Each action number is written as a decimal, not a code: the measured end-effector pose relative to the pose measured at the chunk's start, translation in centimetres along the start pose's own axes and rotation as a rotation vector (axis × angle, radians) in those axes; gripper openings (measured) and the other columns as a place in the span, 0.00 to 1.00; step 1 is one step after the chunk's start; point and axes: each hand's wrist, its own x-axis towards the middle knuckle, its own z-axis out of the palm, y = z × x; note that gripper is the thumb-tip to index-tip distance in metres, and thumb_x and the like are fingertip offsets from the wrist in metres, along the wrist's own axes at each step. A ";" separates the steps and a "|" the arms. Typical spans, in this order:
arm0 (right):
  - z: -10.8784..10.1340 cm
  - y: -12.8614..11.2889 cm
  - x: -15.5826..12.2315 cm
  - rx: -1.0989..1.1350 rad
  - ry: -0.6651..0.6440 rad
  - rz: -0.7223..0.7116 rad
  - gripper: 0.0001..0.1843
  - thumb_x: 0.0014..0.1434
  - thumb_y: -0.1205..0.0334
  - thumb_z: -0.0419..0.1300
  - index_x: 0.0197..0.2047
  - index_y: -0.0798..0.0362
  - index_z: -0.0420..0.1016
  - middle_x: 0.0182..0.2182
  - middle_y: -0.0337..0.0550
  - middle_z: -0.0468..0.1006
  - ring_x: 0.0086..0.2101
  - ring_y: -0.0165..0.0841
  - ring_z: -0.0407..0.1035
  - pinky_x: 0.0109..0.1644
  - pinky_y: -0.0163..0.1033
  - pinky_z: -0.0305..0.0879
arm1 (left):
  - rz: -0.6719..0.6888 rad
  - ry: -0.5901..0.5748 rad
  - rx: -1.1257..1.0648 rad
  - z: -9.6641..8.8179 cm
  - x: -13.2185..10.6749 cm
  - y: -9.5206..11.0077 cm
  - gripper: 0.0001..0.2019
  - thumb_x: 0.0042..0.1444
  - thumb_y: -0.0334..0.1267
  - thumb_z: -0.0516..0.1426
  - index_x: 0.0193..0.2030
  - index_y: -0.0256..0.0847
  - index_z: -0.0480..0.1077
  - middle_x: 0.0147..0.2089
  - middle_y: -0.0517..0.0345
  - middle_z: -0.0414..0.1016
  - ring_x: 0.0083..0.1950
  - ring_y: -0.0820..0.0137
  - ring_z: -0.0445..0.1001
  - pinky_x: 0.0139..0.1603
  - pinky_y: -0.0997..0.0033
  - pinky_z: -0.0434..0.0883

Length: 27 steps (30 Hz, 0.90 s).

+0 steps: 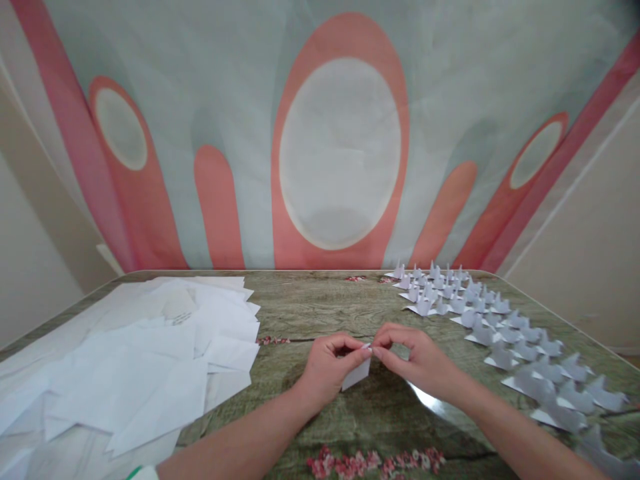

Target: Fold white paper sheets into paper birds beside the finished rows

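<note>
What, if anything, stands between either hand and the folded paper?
Nothing visible does: the left hand pinches the folded paper, and the right hand is at its upper corner. The white sheets lie off left, the paper figures right.

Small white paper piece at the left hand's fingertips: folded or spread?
Folded, it seems: the paper piece looks compact and straight-edged, though its layers are indistinct.

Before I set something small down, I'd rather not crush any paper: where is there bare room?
The widest bare tabletop lies beyond the left hand and right hand, between the white sheets and the folded paper birds. A smaller patch lies nearer, between the held paper and the printed flowers. The sheets crowd the left side, the birds the right.
</note>
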 end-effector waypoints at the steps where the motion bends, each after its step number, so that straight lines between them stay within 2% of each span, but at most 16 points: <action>1: 0.0 0.0 0.0 -0.004 0.000 0.001 0.08 0.57 0.66 0.55 0.28 0.54 0.72 0.28 0.40 0.72 0.31 0.30 0.66 0.36 0.35 0.61 | 0.002 -0.001 0.002 0.0 0.0 0.0 0.10 0.43 0.40 0.64 0.25 0.35 0.75 0.24 0.58 0.71 0.26 0.75 0.65 0.28 0.76 0.61; 9: 0.2 0.1 -0.1 0.012 0.004 0.002 0.07 0.56 0.67 0.56 0.27 0.54 0.71 0.27 0.40 0.72 0.30 0.30 0.67 0.37 0.36 0.61 | -0.038 -0.023 -0.003 -0.2 0.0 -0.1 0.11 0.44 0.43 0.63 0.27 0.35 0.74 0.25 0.58 0.71 0.26 0.75 0.64 0.28 0.76 0.61; 17: 0.6 -0.3 -0.1 0.043 0.010 0.025 0.08 0.56 0.65 0.55 0.26 0.54 0.69 0.26 0.39 0.71 0.29 0.30 0.66 0.36 0.35 0.61 | -0.114 -0.072 -0.139 -0.2 -0.1 0.9 0.12 0.43 0.43 0.64 0.24 0.35 0.73 0.22 0.63 0.64 0.25 0.77 0.59 0.27 0.77 0.56; 20: 1.3 -0.3 -0.3 0.042 -0.007 0.066 0.08 0.56 0.63 0.56 0.26 0.54 0.69 0.25 0.38 0.70 0.29 0.30 0.65 0.35 0.35 0.61 | -0.123 -0.059 -0.184 -0.2 -0.1 1.1 0.12 0.44 0.43 0.63 0.24 0.35 0.73 0.22 0.63 0.64 0.25 0.77 0.59 0.28 0.76 0.56; 23: 2.3 -0.1 -0.5 0.039 -0.037 0.087 0.07 0.55 0.61 0.58 0.27 0.54 0.69 0.26 0.38 0.70 0.29 0.30 0.64 0.34 0.34 0.60 | -0.073 -0.038 -0.177 -0.3 -0.1 1.2 0.12 0.45 0.44 0.63 0.25 0.35 0.74 0.24 0.62 0.66 0.28 0.75 0.62 0.31 0.76 0.58; 27: 3.1 0.3 -0.6 0.018 0.023 0.072 0.14 0.59 0.60 0.54 0.23 0.54 0.66 0.24 0.37 0.68 0.28 0.29 0.63 0.34 0.34 0.59 | -0.089 -0.017 -0.176 -0.3 0.0 1.1 0.13 0.45 0.45 0.63 0.26 0.34 0.74 0.25 0.61 0.68 0.28 0.75 0.63 0.32 0.76 0.60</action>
